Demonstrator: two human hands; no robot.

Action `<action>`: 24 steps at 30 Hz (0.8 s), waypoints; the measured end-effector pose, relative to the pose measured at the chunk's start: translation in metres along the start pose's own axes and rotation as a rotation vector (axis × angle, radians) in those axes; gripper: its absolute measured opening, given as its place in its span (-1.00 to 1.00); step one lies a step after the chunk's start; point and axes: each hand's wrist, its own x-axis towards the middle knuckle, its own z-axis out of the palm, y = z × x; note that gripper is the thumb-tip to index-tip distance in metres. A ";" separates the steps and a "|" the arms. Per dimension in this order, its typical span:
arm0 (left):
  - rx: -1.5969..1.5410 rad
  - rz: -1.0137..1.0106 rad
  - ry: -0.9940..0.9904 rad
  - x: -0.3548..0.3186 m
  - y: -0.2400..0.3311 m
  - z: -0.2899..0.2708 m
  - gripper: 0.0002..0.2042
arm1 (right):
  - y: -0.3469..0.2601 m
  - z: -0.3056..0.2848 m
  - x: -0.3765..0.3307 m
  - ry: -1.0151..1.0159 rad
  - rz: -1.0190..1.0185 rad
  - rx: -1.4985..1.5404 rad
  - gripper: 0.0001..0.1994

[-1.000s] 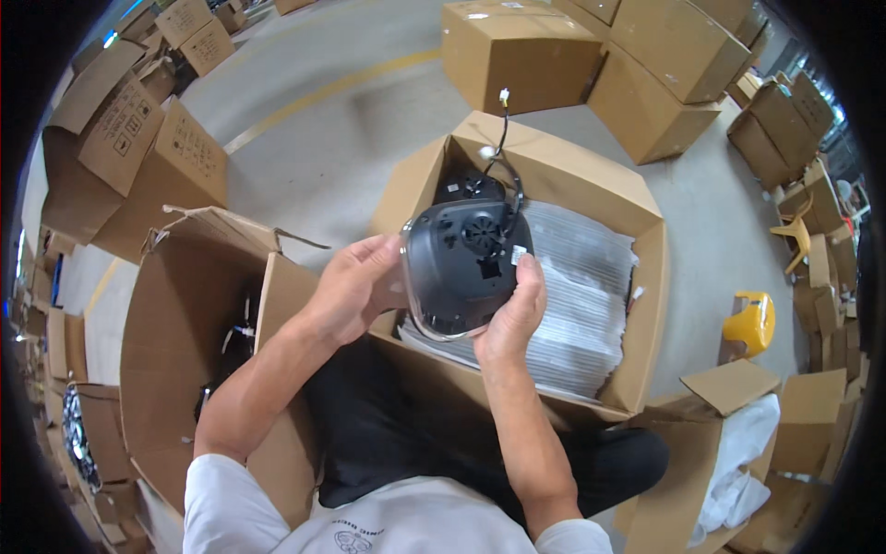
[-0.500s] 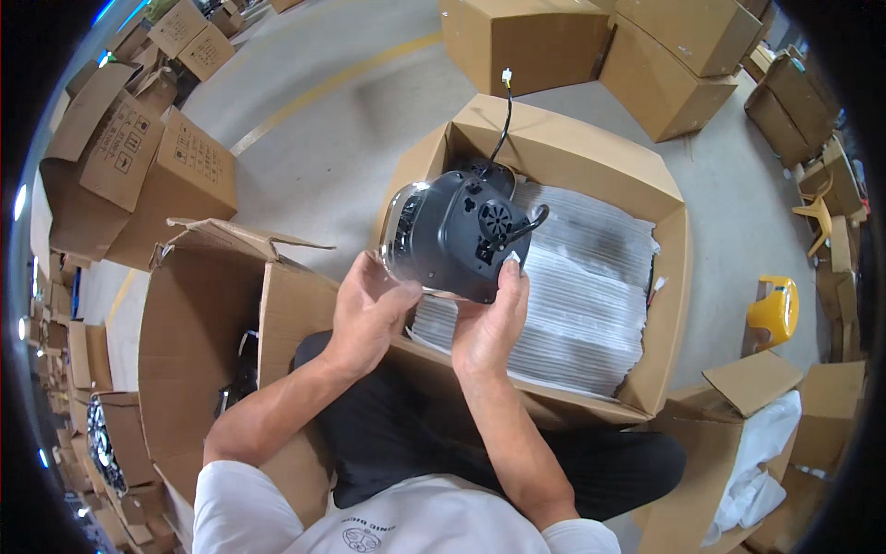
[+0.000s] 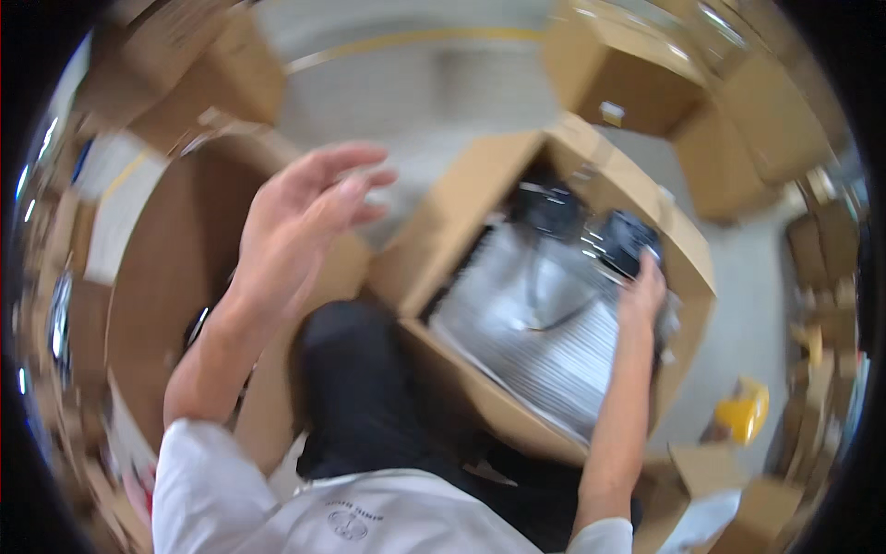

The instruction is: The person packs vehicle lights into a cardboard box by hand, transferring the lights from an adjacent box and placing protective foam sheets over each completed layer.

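My right hand (image 3: 643, 294) grips a black lamp (image 3: 628, 242) with a shiny clear edge, inside an open cardboard box (image 3: 452, 222), toward its far right side. A second black lamp (image 3: 547, 210) lies at the far end of the same box, and a thin dark cable runs from it over the ribbed white packing sheet (image 3: 517, 323). My left hand (image 3: 300, 208) is raised to the left of this box, blurred, its fingers apart and nothing in them. Motion blur hides the finer detail of both lamps.
Beside my left forearm stands a deep open carton (image 3: 175, 268) with dark shiny parts inside. Large closed cartons (image 3: 628, 83) stand beyond the box. A yellow stool (image 3: 743, 411) is on the floor to the right, near an open carton (image 3: 692, 475).
Both hands held the lamp above the box; my left hand has let go and moved up and left. My right hand has lowered it into the box's right side. The view has turned.
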 end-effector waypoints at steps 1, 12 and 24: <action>-0.040 0.036 0.033 0.007 0.003 -0.020 -0.56 | 0.017 -0.026 0.024 0.020 -0.084 -0.008 -0.62; 1.275 -0.715 0.497 -0.151 -0.268 -0.451 -0.38 | 0.081 -0.012 0.017 -0.187 -0.378 -0.931 -0.19; 0.959 -0.318 0.476 -0.143 -0.230 -0.496 -0.35 | -0.081 0.199 -0.248 -0.717 -0.384 -0.622 -0.61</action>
